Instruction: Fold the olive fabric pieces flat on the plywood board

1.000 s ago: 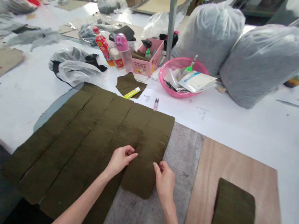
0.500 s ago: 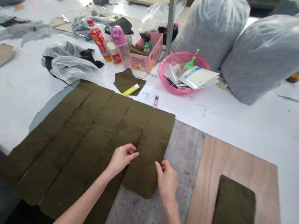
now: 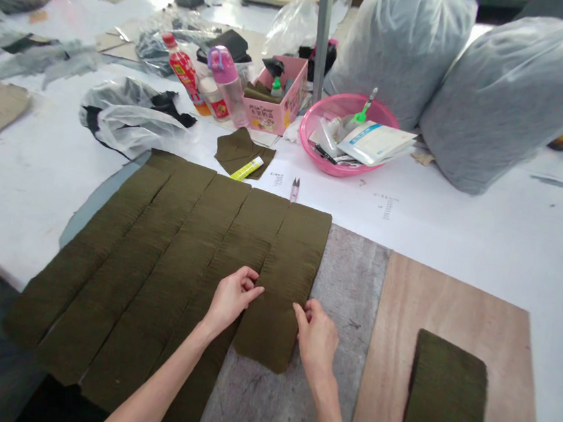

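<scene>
Olive-green fabric pieces lie in overlapping rows (image 3: 148,257) across the table, spreading to the left. The nearest piece on the right, an olive-green fabric piece (image 3: 269,330), lies at the end of the rightmost row, over a grey board. My left hand (image 3: 232,300) pinches its left edge with thumb and fingertips. At its right edge my right hand (image 3: 318,339) is closed in the same way, thumb and forefinger on the cloth. My fingers partly cover both edges. A separate stack of olive-green pieces (image 3: 445,403) rests on a plywood board (image 3: 446,292) to the right.
Beyond the fabric are thread snips (image 3: 294,190), a yellow tube (image 3: 247,168), a pink basin (image 3: 339,169) of small items, a pink box (image 3: 271,117) and a red-labelled bottle (image 3: 183,70). Large stuffed plastic bags (image 3: 504,107) stand behind. A metal post (image 3: 322,41) rises at the back.
The view has shifted very slightly. Both hands keep the same place on the fabric piece, and the pieces look unmoved.
</scene>
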The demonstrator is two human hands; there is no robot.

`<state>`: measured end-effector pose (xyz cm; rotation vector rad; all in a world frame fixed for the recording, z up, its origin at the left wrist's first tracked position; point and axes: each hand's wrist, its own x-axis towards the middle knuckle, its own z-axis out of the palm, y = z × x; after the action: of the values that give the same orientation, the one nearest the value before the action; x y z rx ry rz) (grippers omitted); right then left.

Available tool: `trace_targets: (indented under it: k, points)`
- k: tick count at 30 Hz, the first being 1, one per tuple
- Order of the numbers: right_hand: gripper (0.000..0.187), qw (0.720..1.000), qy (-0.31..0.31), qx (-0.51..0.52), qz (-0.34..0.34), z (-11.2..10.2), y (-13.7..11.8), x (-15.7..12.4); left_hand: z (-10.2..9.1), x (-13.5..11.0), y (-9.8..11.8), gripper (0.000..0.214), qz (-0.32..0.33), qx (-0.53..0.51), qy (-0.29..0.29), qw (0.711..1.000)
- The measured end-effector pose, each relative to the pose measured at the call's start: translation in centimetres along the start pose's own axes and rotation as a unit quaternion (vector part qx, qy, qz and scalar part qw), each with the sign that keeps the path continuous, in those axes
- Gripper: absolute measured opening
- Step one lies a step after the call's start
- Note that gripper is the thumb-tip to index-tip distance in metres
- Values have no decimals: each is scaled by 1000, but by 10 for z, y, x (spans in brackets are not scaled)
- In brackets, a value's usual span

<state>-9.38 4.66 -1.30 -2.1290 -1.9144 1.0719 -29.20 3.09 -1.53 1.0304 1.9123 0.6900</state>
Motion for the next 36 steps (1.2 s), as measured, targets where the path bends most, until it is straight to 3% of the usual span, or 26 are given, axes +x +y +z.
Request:
trace_targets:
  k: [19,36]
  points:
    - [22,1000,15,-2,-9,1,1,0,2,-3,3,26,9,8,18,1000]
    - [30,998,10,61,-2,5,8,1,0,-8,4,30,-5,-75,20,997]
